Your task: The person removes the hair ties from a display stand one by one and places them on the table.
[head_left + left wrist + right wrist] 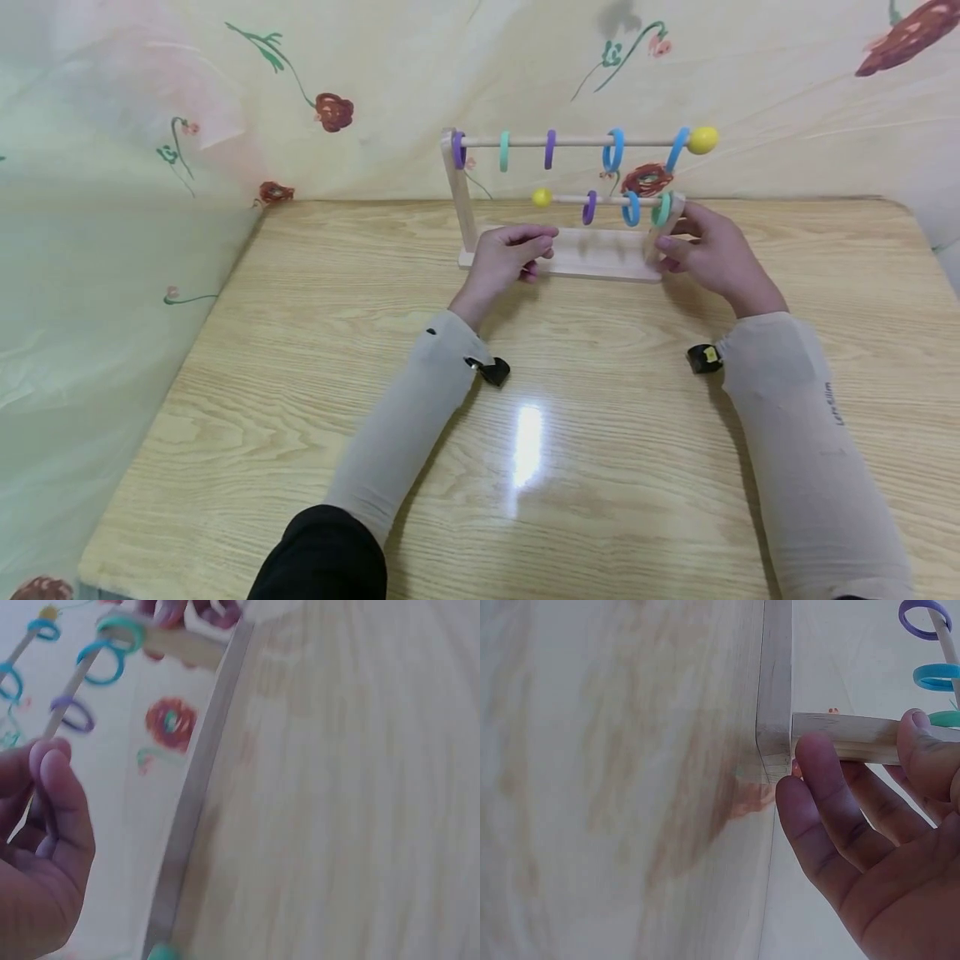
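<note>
wood-grain table (pixel 615 483) | glare spot (pixel 528 446) | floral backdrop (pixel 420 58) behind, perhaps cloth

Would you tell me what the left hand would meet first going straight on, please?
Probably the thin purple ring hanging on the lower pale wooden rod, though depth is unclear and the left hand might pass below it.

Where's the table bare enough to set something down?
Bare table lies between the two sleeves, in front of the stand, and outside each sleeve. Crowded: the stand, with rings on its rods, left hand before it, right hand gripping its post.
</note>
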`<move>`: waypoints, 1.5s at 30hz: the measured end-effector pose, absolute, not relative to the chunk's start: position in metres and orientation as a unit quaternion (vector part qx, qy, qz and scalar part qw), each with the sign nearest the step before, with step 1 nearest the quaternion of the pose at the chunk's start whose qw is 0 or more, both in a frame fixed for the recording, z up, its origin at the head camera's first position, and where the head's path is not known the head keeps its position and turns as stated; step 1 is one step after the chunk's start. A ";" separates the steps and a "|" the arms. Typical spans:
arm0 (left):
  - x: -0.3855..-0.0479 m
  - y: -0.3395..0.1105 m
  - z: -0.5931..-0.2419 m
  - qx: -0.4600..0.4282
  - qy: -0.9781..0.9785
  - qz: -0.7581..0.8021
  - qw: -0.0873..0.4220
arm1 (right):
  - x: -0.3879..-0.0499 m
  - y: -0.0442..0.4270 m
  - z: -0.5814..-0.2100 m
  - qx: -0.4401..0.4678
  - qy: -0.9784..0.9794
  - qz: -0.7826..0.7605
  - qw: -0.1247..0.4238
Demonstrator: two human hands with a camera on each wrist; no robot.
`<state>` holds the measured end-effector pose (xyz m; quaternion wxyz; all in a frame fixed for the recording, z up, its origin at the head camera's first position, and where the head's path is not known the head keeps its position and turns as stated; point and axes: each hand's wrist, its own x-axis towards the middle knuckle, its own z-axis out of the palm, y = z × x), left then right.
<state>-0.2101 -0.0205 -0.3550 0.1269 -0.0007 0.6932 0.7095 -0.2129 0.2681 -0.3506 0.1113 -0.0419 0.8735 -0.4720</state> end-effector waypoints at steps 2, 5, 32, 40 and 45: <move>-0.210 -0.010 -0.357 -0.014 0.675 0.728 0.120 | -0.214 0.267 -0.351 -0.044 0.873 -0.472 0.111; -0.209 0.006 -0.361 -0.023 0.649 0.752 0.114 | -0.214 0.267 -0.352 -0.045 0.872 -0.474 0.111; -0.216 0.046 -0.357 -0.039 0.664 0.737 0.116 | -0.216 0.264 -0.356 -0.037 0.872 -0.472 0.121; -0.215 0.037 -0.352 -0.024 0.661 0.742 0.106 | -0.217 0.263 -0.355 -0.047 0.872 -0.475 0.113; -0.216 0.038 -0.347 -0.006 0.673 0.733 0.098 | -0.215 0.267 -0.351 -0.040 0.874 -0.471 0.116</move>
